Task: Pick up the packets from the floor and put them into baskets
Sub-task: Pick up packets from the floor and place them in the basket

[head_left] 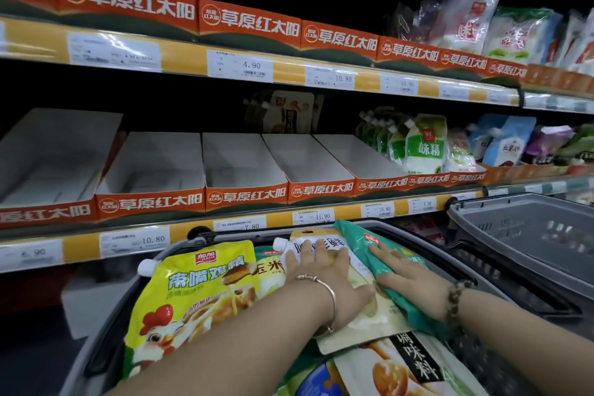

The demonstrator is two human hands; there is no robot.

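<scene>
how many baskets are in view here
2. The front basket, heaped with packets, is at bottom centre. The second basket, with nothing visible inside, stands to its right. More could be out of frame.

The yellow packet (199, 293) at 8 o'clock carries white lettering, a red logo and a cartoon chicken with a red comb. Toward 3 o'clock from it come a cream packet (369, 331) and a teal packet (352, 233). The near basket (106, 331) at 7 o'clock is grey; so is the side basket (530, 222) at 3 o'clock, with a slotted pattern. The shelf trays (244, 167) at 10 o'clock are white with orange-red fronts and white characters.
</scene>
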